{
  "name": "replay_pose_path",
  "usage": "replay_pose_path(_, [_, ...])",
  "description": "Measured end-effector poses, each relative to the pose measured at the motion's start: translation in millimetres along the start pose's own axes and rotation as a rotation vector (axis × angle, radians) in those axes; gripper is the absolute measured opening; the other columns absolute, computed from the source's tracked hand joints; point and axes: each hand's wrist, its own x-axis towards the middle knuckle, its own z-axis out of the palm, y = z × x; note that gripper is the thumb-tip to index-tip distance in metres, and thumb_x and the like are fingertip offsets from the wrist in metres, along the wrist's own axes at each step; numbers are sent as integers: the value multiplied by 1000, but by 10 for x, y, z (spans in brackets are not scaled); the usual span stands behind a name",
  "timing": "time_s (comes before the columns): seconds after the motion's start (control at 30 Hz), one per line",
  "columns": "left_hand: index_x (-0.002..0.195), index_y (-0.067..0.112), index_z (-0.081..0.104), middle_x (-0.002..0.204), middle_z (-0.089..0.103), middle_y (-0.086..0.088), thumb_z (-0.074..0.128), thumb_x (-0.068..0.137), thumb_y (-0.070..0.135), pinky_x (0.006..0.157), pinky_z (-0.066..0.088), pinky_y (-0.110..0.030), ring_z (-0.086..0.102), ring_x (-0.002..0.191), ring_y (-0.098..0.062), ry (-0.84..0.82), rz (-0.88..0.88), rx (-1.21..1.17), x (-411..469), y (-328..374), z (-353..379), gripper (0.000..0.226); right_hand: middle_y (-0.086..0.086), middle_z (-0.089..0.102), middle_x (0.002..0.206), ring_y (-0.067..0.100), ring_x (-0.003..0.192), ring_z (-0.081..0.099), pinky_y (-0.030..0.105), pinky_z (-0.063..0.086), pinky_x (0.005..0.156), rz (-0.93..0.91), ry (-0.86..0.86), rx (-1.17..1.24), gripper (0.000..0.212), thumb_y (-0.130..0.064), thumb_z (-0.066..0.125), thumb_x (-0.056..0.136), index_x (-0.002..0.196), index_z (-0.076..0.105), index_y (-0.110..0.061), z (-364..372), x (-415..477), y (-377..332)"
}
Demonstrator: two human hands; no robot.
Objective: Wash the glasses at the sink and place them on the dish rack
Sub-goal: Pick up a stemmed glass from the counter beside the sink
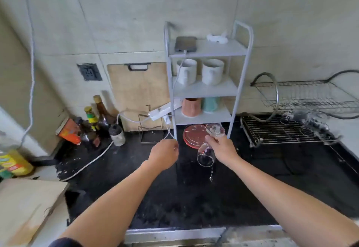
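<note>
The right hand grips the dripping clear stemmed wine glass by its stem, bowl downward. It is probably light, slippery and brittle, so the stem suits. The left hand curls just beside it; I cannot tell whether it holds anything.

My left hand and right hand are bare, and so are my forearms, uncovered from the wrists back toward the elbows. On my left arm a dark sleeve begins at the bottom edge of the view, its hem curving round the upper arm. The cloth looks plain; any finer detail is too blurred to tell.
</note>
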Motion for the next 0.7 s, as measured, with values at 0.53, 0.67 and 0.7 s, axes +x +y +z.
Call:
replay_pose_path(0.53, [122,14,59,120,52,-5,47,96,24,85,47,-33,55,104,-22,-68,609,-57,1763,2576,767,30,9,51,79,18,58,48,23,33,46,695,498,486,25,-10,43,100,117,55,4,-2215,454,1676])
replay_pose_path(0.67, [119,13,59,118,52,-5,49,95,22,90,50,-37,52,104,-19,114,697,-61,2087,3076,911,28,12,46,70,19,59,43,33,41,59,650,504,343,23,-13,40,100,90,58,-4,-2608,693,2065])
replay_pose_path(0.7, [116,12,61,115,54,-5,50,93,20,90,50,-37,52,103,-19,159,731,-57,2151,3198,947,26,12,46,66,20,58,42,36,42,62,622,511,279,25,-15,41,99,78,53,-8,-2694,787,2168])
